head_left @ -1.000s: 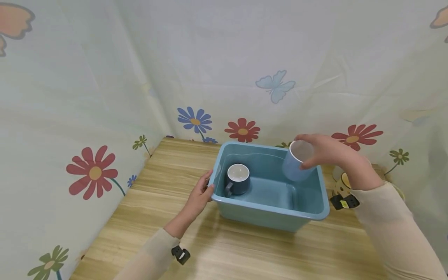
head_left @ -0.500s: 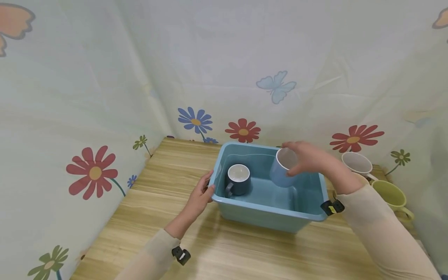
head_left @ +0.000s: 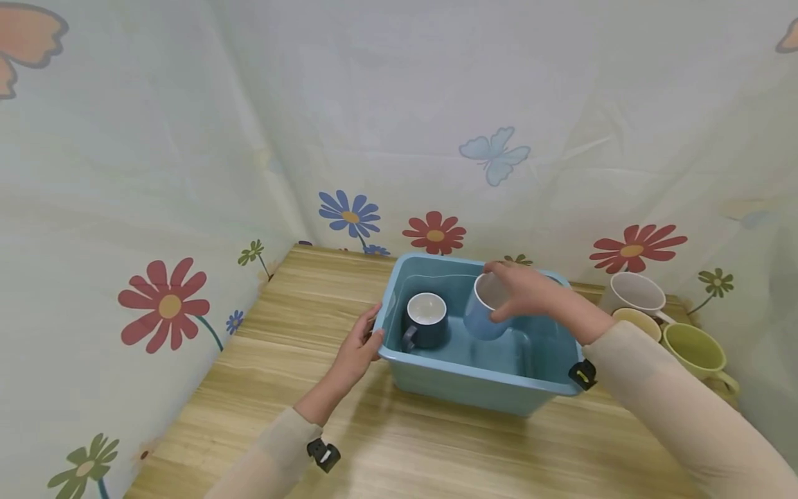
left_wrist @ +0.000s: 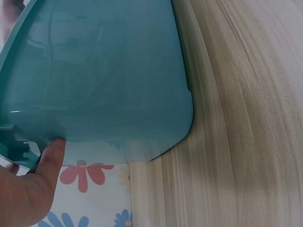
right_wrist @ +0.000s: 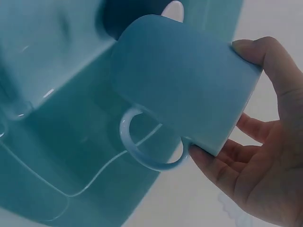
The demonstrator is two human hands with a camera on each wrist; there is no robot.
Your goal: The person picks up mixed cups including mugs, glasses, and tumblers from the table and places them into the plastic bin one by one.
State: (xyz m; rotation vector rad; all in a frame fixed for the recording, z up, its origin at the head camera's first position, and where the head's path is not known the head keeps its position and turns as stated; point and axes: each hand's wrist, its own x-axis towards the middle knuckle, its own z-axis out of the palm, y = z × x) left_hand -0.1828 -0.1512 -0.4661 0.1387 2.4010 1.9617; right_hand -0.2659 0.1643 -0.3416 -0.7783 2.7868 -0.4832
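A light blue mug (head_left: 480,320) with a white inside is tilted within the blue plastic tub (head_left: 464,388). My right hand (head_left: 533,292) holds it from above, thumb and fingers pinching its rim. In the right wrist view the mug's ring handle (right_wrist: 130,142) shows beside the fingertips. To the mug's left, a dark navy mug (head_left: 427,334) stands upright on the tub floor near the left wall. My left hand (head_left: 357,352) grips the tub's left rim; in the left wrist view one finger (left_wrist: 51,158) presses against the outer wall.
Right of the tub stand a white mug (head_left: 636,291), a yellow mug (head_left: 637,321) and a green mug (head_left: 693,348), close together. The wooden table (head_left: 299,305) meets a flowered cloth (head_left: 399,138) behind and at the left side.
My right hand has carried the light blue mug left and down, from the tub's right end toward the navy mug. The left hand stays on the rim. The mugs at right came into fuller view.
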